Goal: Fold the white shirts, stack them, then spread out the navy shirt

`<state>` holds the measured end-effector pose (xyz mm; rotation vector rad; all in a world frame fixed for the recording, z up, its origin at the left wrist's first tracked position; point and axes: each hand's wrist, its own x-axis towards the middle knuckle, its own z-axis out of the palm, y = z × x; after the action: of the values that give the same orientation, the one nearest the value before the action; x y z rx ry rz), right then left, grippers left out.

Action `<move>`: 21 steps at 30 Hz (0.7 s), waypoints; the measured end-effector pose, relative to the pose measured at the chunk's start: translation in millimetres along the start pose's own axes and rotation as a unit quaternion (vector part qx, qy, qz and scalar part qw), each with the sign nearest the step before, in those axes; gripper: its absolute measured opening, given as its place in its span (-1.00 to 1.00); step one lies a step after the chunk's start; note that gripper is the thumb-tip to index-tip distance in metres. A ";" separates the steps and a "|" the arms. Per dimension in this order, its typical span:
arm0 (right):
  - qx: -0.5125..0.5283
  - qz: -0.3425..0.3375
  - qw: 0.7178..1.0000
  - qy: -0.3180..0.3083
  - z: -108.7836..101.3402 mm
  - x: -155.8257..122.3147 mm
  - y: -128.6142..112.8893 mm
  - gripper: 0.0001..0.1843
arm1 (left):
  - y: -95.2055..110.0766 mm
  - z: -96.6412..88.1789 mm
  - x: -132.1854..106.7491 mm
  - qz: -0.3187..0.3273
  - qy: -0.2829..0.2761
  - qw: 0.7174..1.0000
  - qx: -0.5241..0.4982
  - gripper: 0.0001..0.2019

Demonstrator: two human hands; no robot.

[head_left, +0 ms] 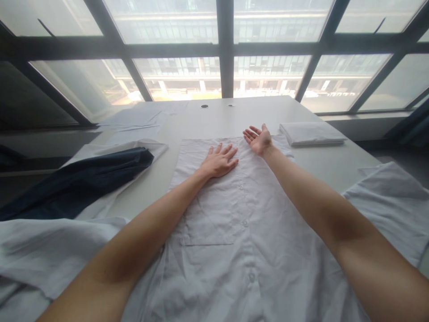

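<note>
A white buttoned garment (pixel 278 223) lies spread over the table, its far edge straight across and its button placket running down the middle. A large patch pocket shows on its left half. My left hand (pixel 221 161) rests palm down on the cloth left of the placket, fingers spread. Close to the garment's far right edge is my right hand (pixel 258 139), palm turned up and fingers apart, holding nothing. Whether its back touches the cloth I cannot tell. Both forearms pass over the garment, which runs out of view at the bottom.
Dark navy cloth (pixel 100 179) lies over white fabric on the left. Papers or thin sheets (pixel 134 118) are behind it. A folded white cloth (pixel 311 133) sits on the white table (pixel 268 109) at the back right. More white cloth (pixel 392 197) hangs at right. Windows stand beyond.
</note>
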<state>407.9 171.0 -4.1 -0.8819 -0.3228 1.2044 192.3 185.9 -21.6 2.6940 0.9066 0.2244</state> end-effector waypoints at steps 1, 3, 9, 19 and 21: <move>0.001 0.029 0.999 -0.044 -4.6 -5.8 -1.8 -0.38 | -0.2 0.3 0.1 0.000 0.001 1.000 0.002 -0.33; -0.019 0.107 0.986 -0.126 -17.7 -17.4 -8.4 -0.39 | -0.2 0.7 0.2 0.002 0.002 1.000 0.007 -0.33; -0.097 0.021 0.995 0.013 -61.3 -20.5 -47.7 -0.52 | 1.3 -0.3 -0.6 0.000 0.000 1.000 -0.002 -0.35; -0.080 0.041 0.996 -0.029 -91.9 -88.0 -57.4 -0.45 | 2.7 -3.8 0.4 -0.004 -0.019 0.999 0.046 -0.34; -0.067 0.038 0.997 0.018 -104.9 -98.5 -57.9 -0.48 | 3.1 -3.9 0.4 -0.004 -0.026 0.998 0.059 -0.33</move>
<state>478.9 33.1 -6.3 -1.0386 -0.3460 1.2460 193.5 184.7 -16.9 2.7901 0.9418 0.1019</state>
